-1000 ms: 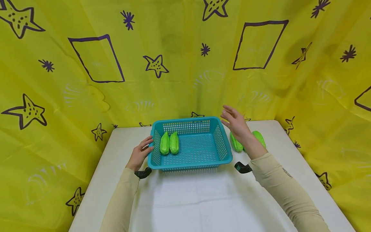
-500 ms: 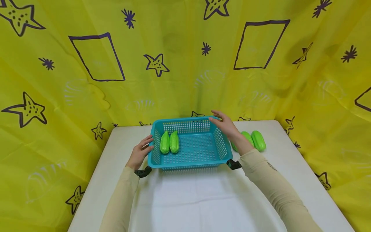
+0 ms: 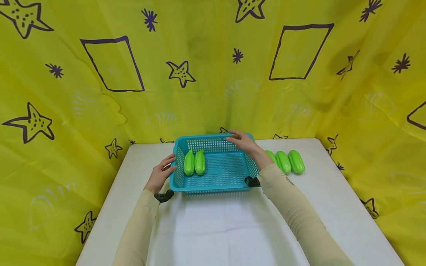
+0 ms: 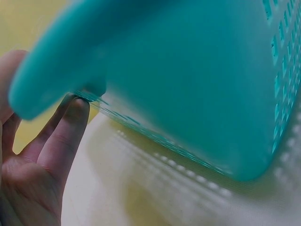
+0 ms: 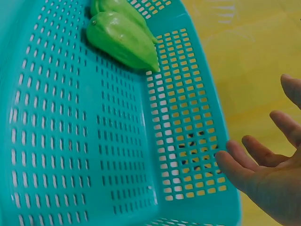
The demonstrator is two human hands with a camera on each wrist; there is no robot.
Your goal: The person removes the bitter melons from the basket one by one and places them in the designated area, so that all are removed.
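Note:
A teal plastic basket (image 3: 213, 190) stands on the white table, with two glossy green ridged star fruits (image 3: 189, 163) side by side at its left end. My left hand (image 3: 160, 173) touches the basket's left side, its fingers extended at the rim; in the left wrist view a fingertip (image 4: 75, 110) meets the wall below the lip. Over the basket's right rear part hovers my right hand (image 3: 246, 143), fingers loosely spread and holding nothing. In the right wrist view its fingers (image 5: 235, 172) appear beside the rim; contact cannot be told.
Three more green star fruits (image 3: 283, 162) lie in a row on the table (image 3: 213, 232), right of the basket; the right arm partly hides the nearest. A yellow curtain (image 3: 213, 99) with purple drawings hangs behind and at both sides.
My right hand has moved left from above the fruits on the right to above the basket's rear right part, uncovering those fruits. My left hand and the basket look unmoved.

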